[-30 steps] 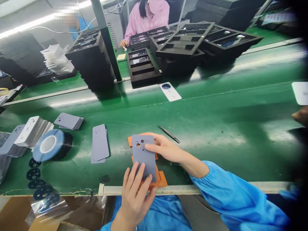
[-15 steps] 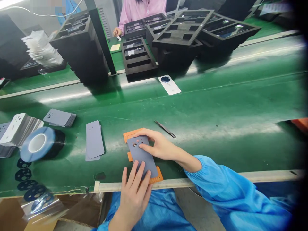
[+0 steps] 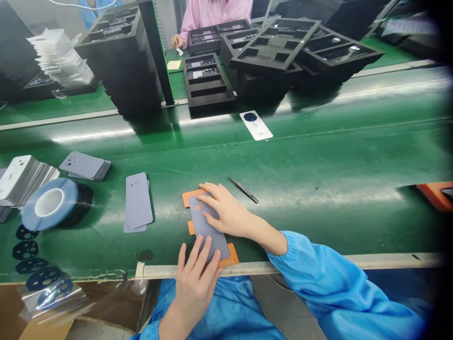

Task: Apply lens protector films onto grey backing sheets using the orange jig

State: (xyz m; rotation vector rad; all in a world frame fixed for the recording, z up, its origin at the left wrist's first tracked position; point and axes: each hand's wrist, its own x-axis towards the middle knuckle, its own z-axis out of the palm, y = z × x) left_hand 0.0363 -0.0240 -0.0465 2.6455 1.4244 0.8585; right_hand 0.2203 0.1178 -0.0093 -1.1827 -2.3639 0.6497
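Basically, grey panel [image 3: 204, 228] lies over orange jig [image 3: 232, 254] at bench's near edge, slightly tilted; jig's corners stick out past both ends and orange shows through a camera hole; can't quite tell if panel sits flush, hands cover part of it. Left hand [image 3: 194, 283] flat on panel's near end, fingers spread, not pinching; right hand [image 3: 230, 215] laid across far end with holes, thumb apart from fingers, also no pinch visible.

Tweezers [image 3: 243, 190] beyond right hand, lying on green bench [image 3: 318, 156]; two grey panels [image 3: 138, 200] left of jig, overlapping; farther left, tape roll [image 3: 68, 200], grey stack [image 3: 85, 165] and white stack [image 3: 19, 177], the roll in front of the white one; black stickers [image 3: 30, 266] run in a row toward near edge.

Across bench: white panel [image 3: 260, 127] with dark disc; behind it black trays [image 3: 208, 97], some stacked askew; co-worker in pink behind those, one hand [image 3: 177, 41] near trays; orange thing [image 3: 435, 196] at right edge, cut off.
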